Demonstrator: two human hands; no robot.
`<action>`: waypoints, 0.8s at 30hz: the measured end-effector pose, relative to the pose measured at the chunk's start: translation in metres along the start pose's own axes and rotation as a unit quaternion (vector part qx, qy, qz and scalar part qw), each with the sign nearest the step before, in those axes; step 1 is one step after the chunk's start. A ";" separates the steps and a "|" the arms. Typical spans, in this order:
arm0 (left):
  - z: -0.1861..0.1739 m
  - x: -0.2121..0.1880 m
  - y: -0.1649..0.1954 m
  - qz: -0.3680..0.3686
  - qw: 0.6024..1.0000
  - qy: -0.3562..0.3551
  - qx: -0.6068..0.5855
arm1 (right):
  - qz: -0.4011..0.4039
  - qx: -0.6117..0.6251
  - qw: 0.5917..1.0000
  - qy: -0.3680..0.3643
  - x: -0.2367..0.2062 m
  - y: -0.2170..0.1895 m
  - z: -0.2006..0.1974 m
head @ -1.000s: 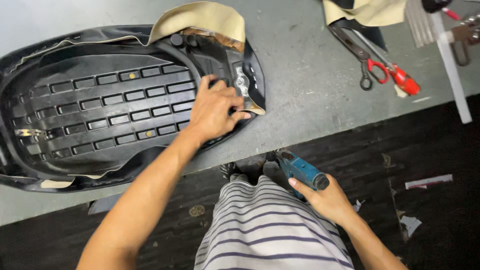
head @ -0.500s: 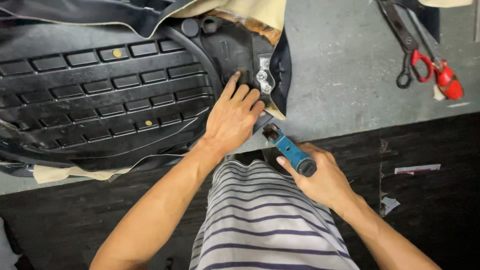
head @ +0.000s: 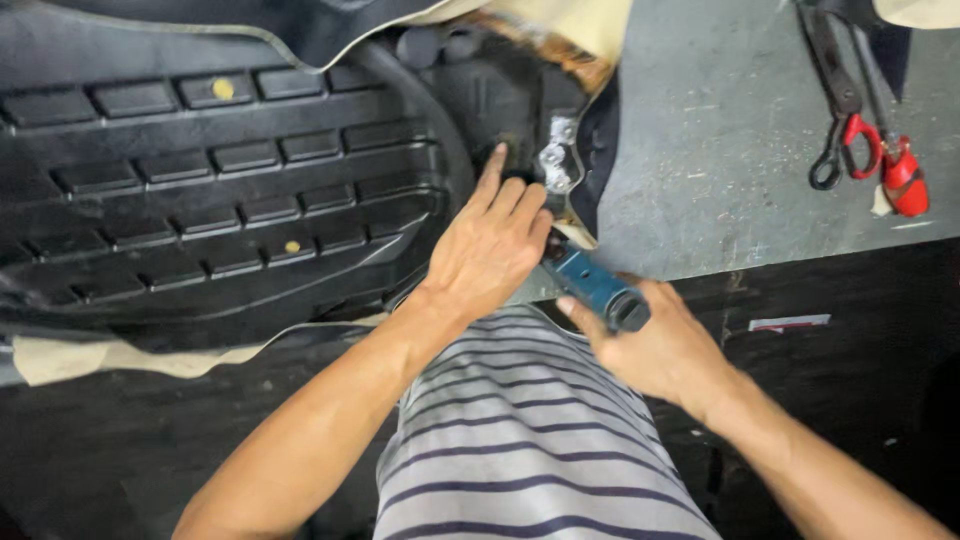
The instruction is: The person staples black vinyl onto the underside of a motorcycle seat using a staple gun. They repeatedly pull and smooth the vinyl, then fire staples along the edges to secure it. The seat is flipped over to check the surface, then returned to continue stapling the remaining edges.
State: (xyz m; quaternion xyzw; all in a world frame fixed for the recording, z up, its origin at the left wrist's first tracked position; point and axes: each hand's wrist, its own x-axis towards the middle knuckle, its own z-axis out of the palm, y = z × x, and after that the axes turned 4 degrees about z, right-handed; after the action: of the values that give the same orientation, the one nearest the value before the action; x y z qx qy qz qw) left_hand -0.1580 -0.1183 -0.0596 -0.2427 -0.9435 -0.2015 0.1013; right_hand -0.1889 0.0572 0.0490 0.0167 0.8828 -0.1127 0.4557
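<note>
We see the black ribbed seat base (head: 230, 190) lying upside down on the grey table (head: 720, 160), its tan cover edge (head: 560, 30) folded around the rim. Our left hand (head: 490, 250) lies flat and open on the base's end, fingers beside a metal bracket (head: 555, 165). Our right hand (head: 650, 345) is closed around a blue-handled tool (head: 595, 285), its tip at the seat's edge. Red-handled scissors (head: 850, 130) lie well apart on the table.

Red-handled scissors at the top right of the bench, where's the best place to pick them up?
Take the scissors by the red loop handles, coming from the near bench edge: the loops point toward the person, the dark blades run away to the far side. A red-handled tool lies close on the right.
</note>
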 end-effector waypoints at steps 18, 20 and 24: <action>0.032 -0.040 0.010 0.102 0.966 -0.079 0.224 | -0.048 0.076 0.993 0.080 0.018 0.035 0.068; 0.012 -0.033 0.004 0.075 0.994 0.009 0.082 | -0.051 0.127 0.989 0.063 0.000 0.062 0.073; -0.030 -0.018 -0.011 0.017 0.985 0.142 -0.101 | -0.067 0.302 0.946 0.097 -0.045 0.113 0.095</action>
State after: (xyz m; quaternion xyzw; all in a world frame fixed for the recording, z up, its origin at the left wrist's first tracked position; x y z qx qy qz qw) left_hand -0.1450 -0.1478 -0.0419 -0.2367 -0.8902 -0.3263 0.2122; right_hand -0.0715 0.1506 0.0120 0.1050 0.8464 -0.4024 0.3326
